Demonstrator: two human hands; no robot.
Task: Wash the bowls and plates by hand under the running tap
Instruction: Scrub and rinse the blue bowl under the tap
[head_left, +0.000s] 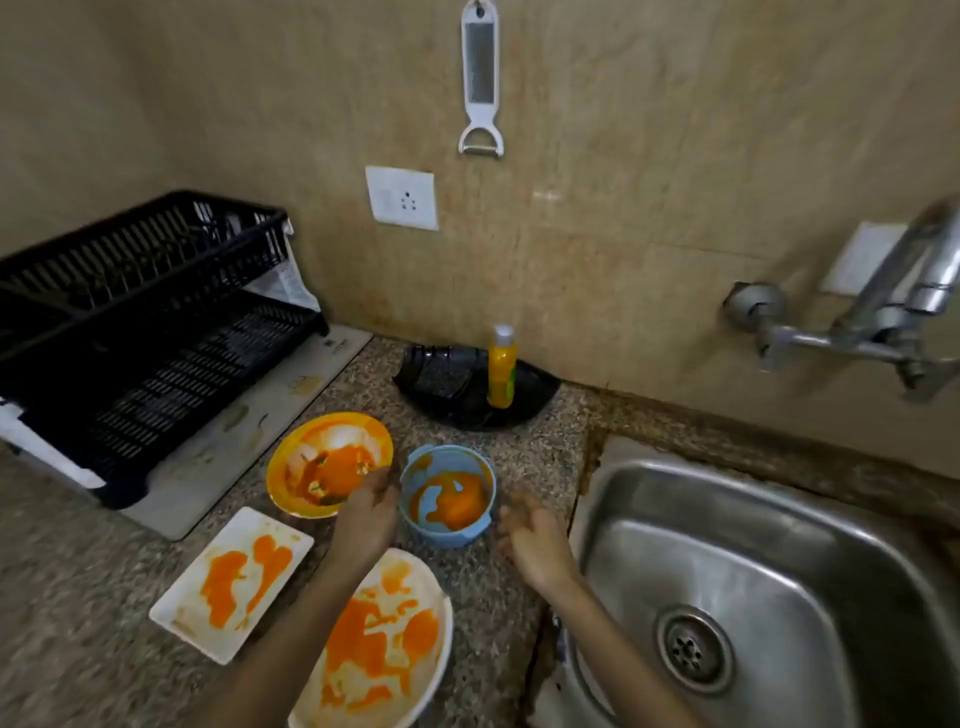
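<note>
Washing has not begun, as far as I can judge from where I stand. The speckled desk (493, 597) carries all four dirty pieces, and the steel sink (727, 545) let into its right end holds nothing that I can see, with no water visible falling from the tap (883, 312) on the wall above it. The black dish rack (130, 322) along the left edge of the desk looks bare of washed crockery, though its upper tier is hard to read.

The big round white plate (384, 639) lies at the near edge, streaked with orange sauce and partly under the left forearm. The white rectangular plate (234, 582) sits to its left, also smeared. Behind them, nearer the middle of the desk, are the yellow bowl (327, 462) and, just beside it toward the sink, the blue bowl (449, 496), both coated orange inside.

The left hand (369, 512) hovers between the two bowls and the right hand (535, 543) on the sink side of the blue one; each grip is loose and wide, holding nothing, and blur hides whether any fingertip touches a rim. A yellow soap bottle (502, 369) stands at the back edge. By my reckoning every piece is still to do, the blue bowl likely first
</note>
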